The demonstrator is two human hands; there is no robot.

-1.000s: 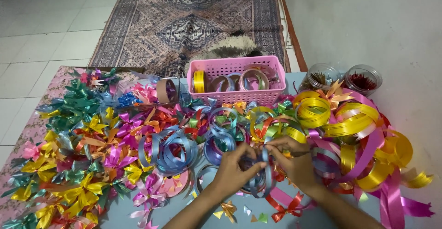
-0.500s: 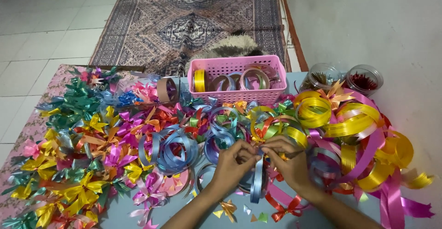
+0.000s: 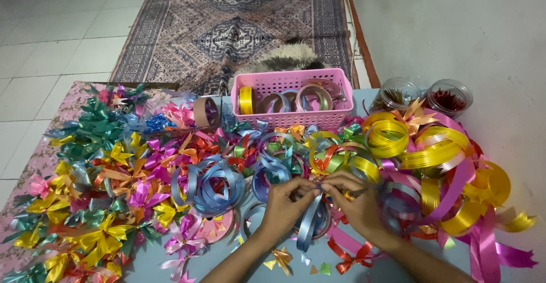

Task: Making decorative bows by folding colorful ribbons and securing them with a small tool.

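Both hands are meeting over the tabletop (image 3: 375, 269), pinching one blue ribbon strip (image 3: 310, 223). The left hand (image 3: 287, 206) and right hand (image 3: 355, 203) are gripping its top end between thumb and fingers (image 3: 310, 187), fingertips touching, while the strip is hanging down between the wrists, in front of blue ribbon loops (image 3: 213, 186) and a pink basket (image 3: 293, 98).

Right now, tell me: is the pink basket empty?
No, the pink basket holds several ribbon rolls, including a yellow one at its left end.
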